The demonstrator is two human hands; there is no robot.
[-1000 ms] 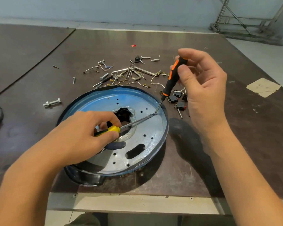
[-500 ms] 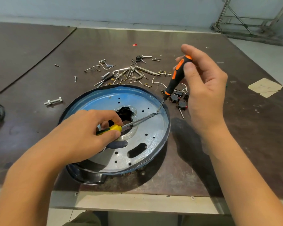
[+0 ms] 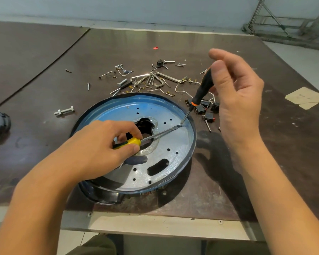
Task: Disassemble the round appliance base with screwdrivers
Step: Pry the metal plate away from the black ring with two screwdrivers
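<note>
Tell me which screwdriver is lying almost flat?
The yellow-handled screwdriver, gripped by the left hand, lies low; the black-and-orange screwdriver in the right hand stands steep.

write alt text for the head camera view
On a round metal appliance base, the left hand grips a yellow-handled screwdriver and the right hand pinches a black-and-orange screwdriver, tips meeting near the base's right rim. Loose screws, wires and switches litter the dark table behind.

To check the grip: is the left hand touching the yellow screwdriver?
Touching. In the head view the left hand pinches the yellow screwdriver by its handle.
</note>
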